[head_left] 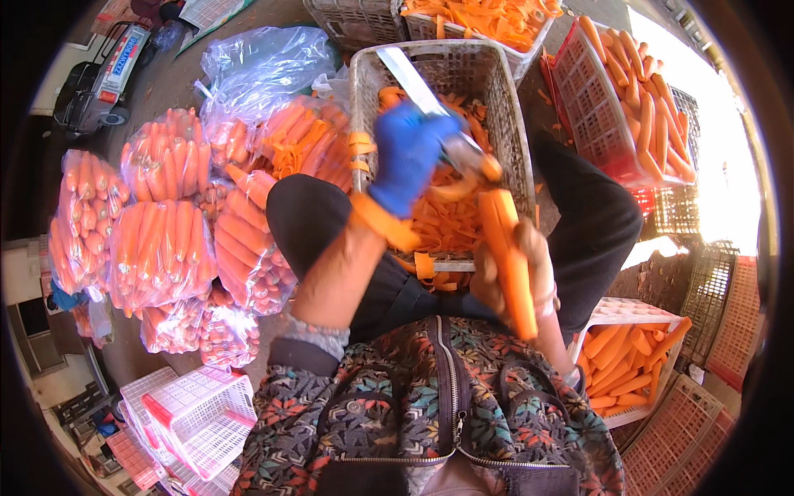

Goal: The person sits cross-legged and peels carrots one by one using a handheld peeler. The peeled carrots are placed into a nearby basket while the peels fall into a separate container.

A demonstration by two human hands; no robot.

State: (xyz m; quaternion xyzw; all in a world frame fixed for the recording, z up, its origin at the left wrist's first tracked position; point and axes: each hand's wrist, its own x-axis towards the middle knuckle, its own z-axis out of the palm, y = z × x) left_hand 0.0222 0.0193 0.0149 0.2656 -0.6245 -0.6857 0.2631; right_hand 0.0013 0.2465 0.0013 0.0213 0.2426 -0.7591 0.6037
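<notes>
My left hand (403,155), in a blue glove, grips a long flat metal tool (412,80) that looks like a peeler; motion blurs it. Its lower end (462,152) is beside a blurred orange piece (491,168). A carrot (507,260) with flat peeled sides is held by my right hand (543,266), slanting over my lap. Both hands are above the near half of a dirty plastic crate (518,124) set between my knees. Carrot peelings (443,217) lie inside it. One curled strip of peel (384,223) hangs across my left wrist.
Bags of carrots (162,254) are piled at left, below a clear plastic bag (267,68). Crates of peeled carrots (620,124) stand at right, another (626,366) lower right. Beyond my crate is a peelings crate (484,25). White crates (198,421) sit lower left.
</notes>
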